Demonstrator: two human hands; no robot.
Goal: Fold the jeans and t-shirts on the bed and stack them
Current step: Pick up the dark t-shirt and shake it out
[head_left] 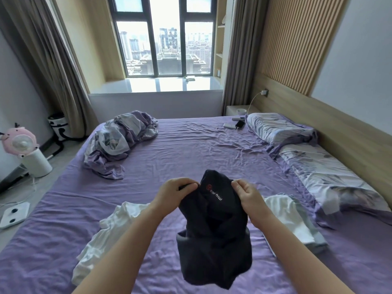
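Observation:
A dark navy t-shirt point(214, 234) with small white and red lettering hangs bunched in the air above the purple bed point(191, 149). My left hand point(176, 190) pinches its top edge on the left. My right hand point(247, 193) pinches the top edge on the right. A crumpled white t-shirt point(106, 236) lies unfolded on the sheet below my left forearm. To the right sits a folded pile with a white garment point(286, 217) on top and a pale blue-grey layer under it.
A rumpled purple and grey duvet point(118, 143) is heaped at the far left of the bed. Two floral pillows point(318, 164) line the right side by the headboard. A phone and a power bank point(235, 125) lie near the far pillow. A pink fan point(23, 145) stands on the floor at left.

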